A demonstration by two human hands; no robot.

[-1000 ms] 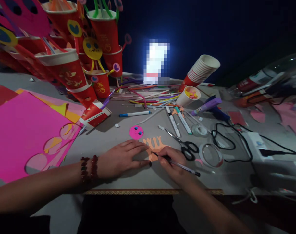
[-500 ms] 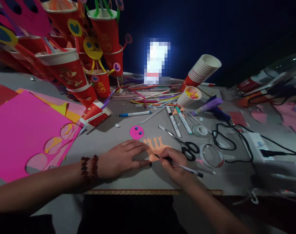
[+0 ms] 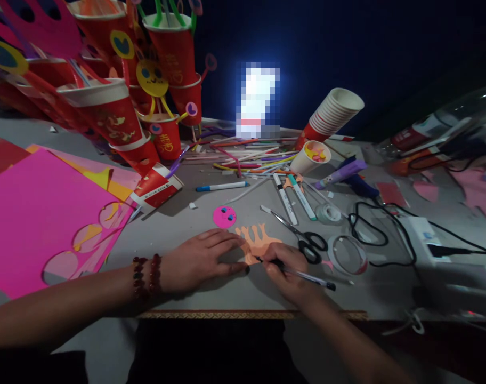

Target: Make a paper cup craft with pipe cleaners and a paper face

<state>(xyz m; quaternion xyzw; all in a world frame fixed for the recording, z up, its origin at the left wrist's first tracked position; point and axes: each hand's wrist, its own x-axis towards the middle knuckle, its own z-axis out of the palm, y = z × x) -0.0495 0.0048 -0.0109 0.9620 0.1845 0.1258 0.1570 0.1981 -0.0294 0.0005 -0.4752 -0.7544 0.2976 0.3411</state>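
Note:
With its fingers stretched out, my left hand [image 3: 201, 260] lies flat on the table, its fingertips on the left edge of a piece of orange paper [image 3: 261, 245]. Several cut, finger-like strips stick up along the paper's far side. My right hand [image 3: 289, 272] is closed around a pen [image 3: 313, 279], whose tip touches the paper near its lower edge. A pink paper circle [image 3: 224, 217] with blue eyes drawn on it lies just beyond my left fingers. Scissors [image 3: 313, 241] with black handles rest to the right of the paper.
Red paper cups [image 3: 117, 114] with straws and paper faces stand at the left, behind pink paper sheets [image 3: 47, 224]. Markers [image 3: 285, 199], loose straws [image 3: 243, 154] and stacked cups [image 3: 333, 117] lie farther back. Tape rolls [image 3: 347, 255] and a black cable [image 3: 406, 229] are to the right.
The pen and my right hand have shifted very slightly, with the pen's back end a little farther right. My left hand and the paper look unmoved.

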